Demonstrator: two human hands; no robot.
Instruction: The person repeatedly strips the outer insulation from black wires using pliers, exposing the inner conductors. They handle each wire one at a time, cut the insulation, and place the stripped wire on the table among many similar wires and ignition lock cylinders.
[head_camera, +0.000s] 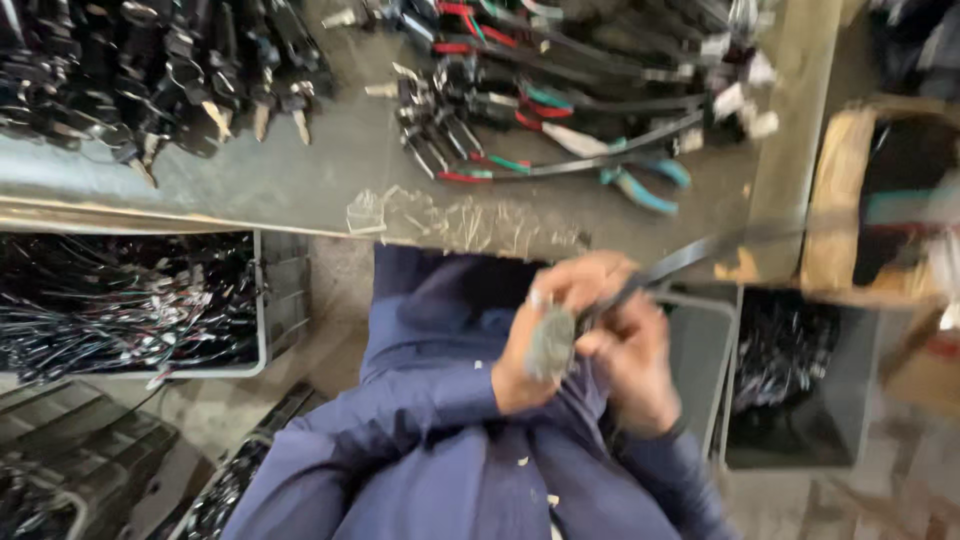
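Observation:
Both hands meet over my lap, below the workbench edge. My left hand (545, 320) is closed around a small grey roll or bundle (552, 345), blurred by motion. My right hand (632, 360) grips the near end of a black cable (690, 258) that runs up and to the right toward the bench. The two hands touch each other at the grey piece. I wear a blue long-sleeved garment (430, 440).
The grey workbench (300, 170) carries rows of black connector cables (150, 70), more cable bundles with red and teal wires (560, 90) and teal-handled pliers (640, 185). A grey crate of black wires (130, 300) stands at left, another bin (790, 370) at right, a cardboard box (840, 200) beyond.

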